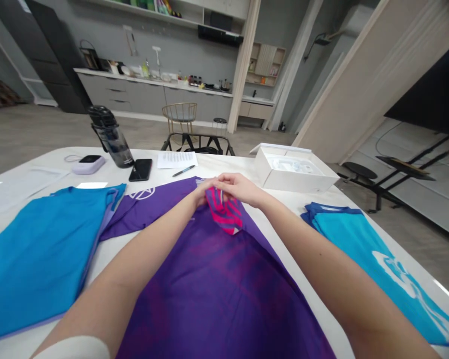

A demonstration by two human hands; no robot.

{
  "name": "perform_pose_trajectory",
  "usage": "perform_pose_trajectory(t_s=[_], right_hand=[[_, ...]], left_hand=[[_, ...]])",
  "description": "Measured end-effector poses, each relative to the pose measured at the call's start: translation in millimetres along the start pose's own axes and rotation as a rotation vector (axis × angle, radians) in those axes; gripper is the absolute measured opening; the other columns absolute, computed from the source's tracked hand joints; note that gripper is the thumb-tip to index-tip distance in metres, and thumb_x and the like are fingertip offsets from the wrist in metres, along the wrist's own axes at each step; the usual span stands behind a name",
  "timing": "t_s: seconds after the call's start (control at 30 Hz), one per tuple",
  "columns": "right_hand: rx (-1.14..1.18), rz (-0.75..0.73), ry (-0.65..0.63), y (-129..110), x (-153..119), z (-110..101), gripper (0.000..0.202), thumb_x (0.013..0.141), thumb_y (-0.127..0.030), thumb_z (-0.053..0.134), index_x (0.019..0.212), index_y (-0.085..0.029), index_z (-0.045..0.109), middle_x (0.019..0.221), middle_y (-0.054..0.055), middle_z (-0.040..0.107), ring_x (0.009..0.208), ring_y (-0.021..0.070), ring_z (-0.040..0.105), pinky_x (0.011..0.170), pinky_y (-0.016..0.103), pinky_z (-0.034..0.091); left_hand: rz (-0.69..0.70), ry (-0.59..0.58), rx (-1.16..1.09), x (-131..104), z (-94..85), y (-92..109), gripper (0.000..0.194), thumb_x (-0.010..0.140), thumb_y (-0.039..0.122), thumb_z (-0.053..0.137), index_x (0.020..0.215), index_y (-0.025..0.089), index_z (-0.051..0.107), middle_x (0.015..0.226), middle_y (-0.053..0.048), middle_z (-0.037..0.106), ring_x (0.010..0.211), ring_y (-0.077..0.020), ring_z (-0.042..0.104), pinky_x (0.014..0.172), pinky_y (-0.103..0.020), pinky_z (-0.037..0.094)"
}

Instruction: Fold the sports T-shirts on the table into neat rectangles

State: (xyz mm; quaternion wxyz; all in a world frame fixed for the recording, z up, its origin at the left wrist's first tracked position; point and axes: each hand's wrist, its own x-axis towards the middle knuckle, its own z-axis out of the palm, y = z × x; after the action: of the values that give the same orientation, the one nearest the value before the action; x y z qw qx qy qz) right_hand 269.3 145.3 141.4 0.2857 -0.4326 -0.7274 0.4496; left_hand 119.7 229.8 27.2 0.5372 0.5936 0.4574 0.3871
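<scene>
Purple shirt (217,294) lies on the white table (284,203), its near end cut off by the frame. Both hands meet at its pink-striped part: the right hand (241,188) has its fingers bent closed on the cloth; the left hand's (203,192) fingertips are hidden, so I cannot tell their grip. Blue shirts (48,254) at left and a folded shirt (374,254) at right run out of view. Beyond stand a kitchen counter (145,80) and wire chair (180,112); small items there are hard to make out.

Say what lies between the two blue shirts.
The head view shows a purple shirt, the left hand and right hand holding pink-striped fabric, and some bare white tabletop.
</scene>
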Motion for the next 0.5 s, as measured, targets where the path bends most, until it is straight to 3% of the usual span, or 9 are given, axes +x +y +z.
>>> perform_pose_trajectory(t_s=[0.1, 0.2, 0.3, 0.37, 0.43, 0.5], right_hand=[[-0.393, 0.085, 0.227, 45, 22, 1, 0.024, 0.095, -0.029, 0.051, 0.103, -0.017, 0.07, 0.089, 0.005, 0.069, 0.075, 0.0165, 0.062, 0.075, 0.03, 0.051], [-0.749, 0.194, 0.279, 93, 38, -8, 0.041, 0.093, -0.016, 0.045, 0.128, -0.024, 0.066, 0.127, 0.012, 0.063, 0.117, 0.0261, 0.058, 0.1, 0.041, 0.047], [-0.939, 0.267, 0.186, 119, 51, -8, 0.053, 0.097, -0.021, 0.042, 0.146, -0.037, 0.051, 0.158, 0.008, 0.04, 0.143, 0.0342, 0.035, 0.106, 0.059, 0.041], [-1.008, 0.286, 0.124, 125, 58, -4, 0.051, 0.101, -0.03, 0.04, 0.15, -0.041, 0.045, 0.166, 0.006, 0.027, 0.149, 0.0364, 0.024, 0.107, 0.066, 0.036], [-1.057, 0.275, 0.106, 126, 64, 1, 0.045, 0.103, -0.037, 0.039, 0.147, -0.039, 0.049, 0.167, 0.005, 0.022, 0.15, 0.0367, 0.02, 0.108, 0.067, 0.033], [-1.092, 0.246, 0.116, 126, 67, 3, 0.04, 0.103, -0.039, 0.039, 0.139, -0.035, 0.057, 0.166, 0.006, 0.025, 0.15, 0.0353, 0.02, 0.109, 0.065, 0.033]], left_hand=[[-0.235, -0.146, -0.125, -36, -32.8, -8, 0.048, 0.094, 0.062, 0.048, 0.092, 0.017, 0.064, 0.085, -0.012, 0.075, 0.082, -0.0251, 0.072, 0.073, -0.037, 0.058], [-0.338, -0.15, -0.101, -64, -48.3, -12, 0.051, 0.081, 0.067, 0.066, 0.098, 0.019, 0.067, 0.089, -0.009, 0.076, 0.086, -0.0233, 0.071, 0.074, -0.032, 0.056], [-0.231, 0.004, 0.257, -80, -46.9, -16, 0.047, 0.064, 0.057, 0.082, 0.087, 0.018, 0.07, 0.076, -0.003, 0.071, 0.076, -0.0207, 0.066, 0.067, -0.028, 0.049], [-0.159, 0.006, 0.48, -86, -41.7, -19, 0.033, 0.064, 0.047, 0.083, 0.068, 0.019, 0.066, 0.06, 0.001, 0.062, 0.066, -0.0189, 0.061, 0.062, -0.028, 0.043], [-0.121, -0.03, 0.612, -90, -36.6, -19, 0.031, 0.069, 0.038, 0.077, 0.055, 0.021, 0.056, 0.049, 0.003, 0.051, 0.059, -0.0178, 0.057, 0.059, -0.029, 0.039], [-0.063, -0.01, 0.665, -93, -32.7, -16, 0.028, 0.075, 0.032, 0.071, 0.056, 0.022, 0.053, 0.052, 0.001, 0.052, 0.06, -0.0185, 0.057, 0.06, -0.029, 0.038]])
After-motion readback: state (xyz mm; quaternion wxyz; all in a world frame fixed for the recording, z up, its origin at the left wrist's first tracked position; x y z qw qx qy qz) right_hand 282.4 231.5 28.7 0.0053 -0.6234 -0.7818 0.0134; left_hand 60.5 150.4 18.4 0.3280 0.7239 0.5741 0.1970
